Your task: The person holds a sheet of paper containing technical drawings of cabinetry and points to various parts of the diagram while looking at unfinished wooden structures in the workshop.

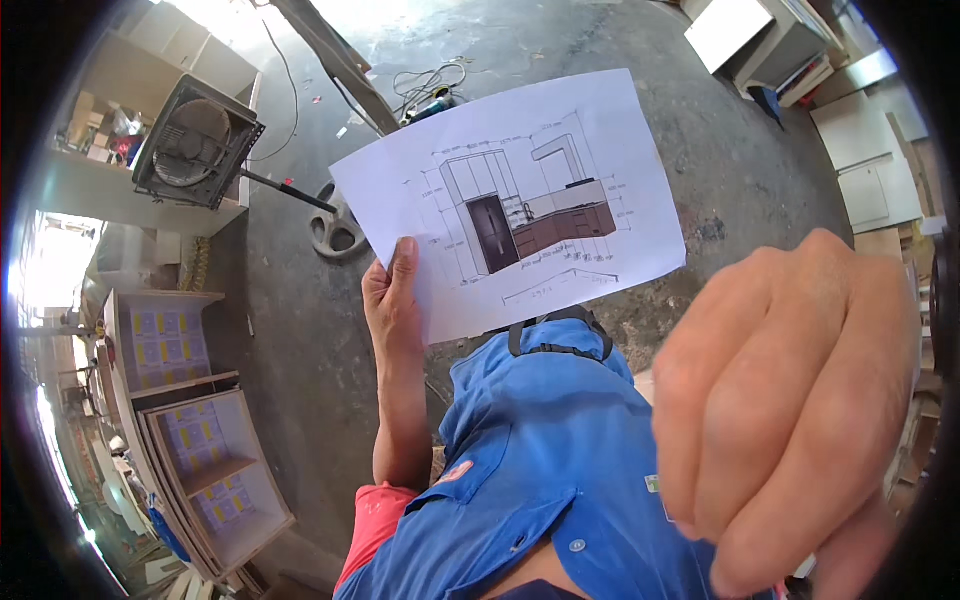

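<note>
A white sheet of paper (pixel 560 110) with a printed drawing of kitchen cabinets and handwritten marks is held out in front of me. My left hand (pixel 395 295) grips its lower left edge, thumb on top and fingers behind. Very close on the right, my raised right hand (pixel 780 390) shows its back, slightly blurred. Its fingers are curled, and whatever lies inside them, if anything, is hidden. That hand is apart from the paper.
A square-framed fan (pixel 195 145) on a pole with a round base (pixel 338 225) stands to the left. Open cabinet boxes (pixel 215 470) are at lower left. Beyond the paper lie a cable (pixel 430 85) and power tool (pixel 435 105). Pale boards (pixel 865 165) lean at right.
</note>
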### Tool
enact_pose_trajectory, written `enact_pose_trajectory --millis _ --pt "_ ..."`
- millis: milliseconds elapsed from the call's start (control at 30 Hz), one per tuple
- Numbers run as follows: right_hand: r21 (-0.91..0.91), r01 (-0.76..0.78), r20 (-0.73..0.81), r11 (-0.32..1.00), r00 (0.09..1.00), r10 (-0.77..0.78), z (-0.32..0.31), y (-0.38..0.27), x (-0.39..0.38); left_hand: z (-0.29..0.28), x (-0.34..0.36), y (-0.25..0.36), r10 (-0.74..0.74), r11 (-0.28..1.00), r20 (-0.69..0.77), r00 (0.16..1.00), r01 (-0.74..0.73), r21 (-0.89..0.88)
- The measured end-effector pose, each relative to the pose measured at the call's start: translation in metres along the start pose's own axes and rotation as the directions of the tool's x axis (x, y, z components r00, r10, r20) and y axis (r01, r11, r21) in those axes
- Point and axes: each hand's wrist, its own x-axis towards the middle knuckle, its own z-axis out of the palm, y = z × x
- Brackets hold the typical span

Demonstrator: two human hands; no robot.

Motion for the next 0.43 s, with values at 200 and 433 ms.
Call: enact_pose_trajectory --millis 200,433 --pt "-0.269 -0.248 -0.262 0.931 0.949 0.177 -0.008 -0.02 -0.028 0.008 0.004 -0.003 -0.039 0.999 0.075 0.996 0.039 0.005" --pt "-0.295 -0.5 -0.777 0.814 0.621 0.1 -0.036 0.04 -0.089 0.003 0.004 -0.008 -0.017 0.996 0.074 0.997 0.023 -0.087"
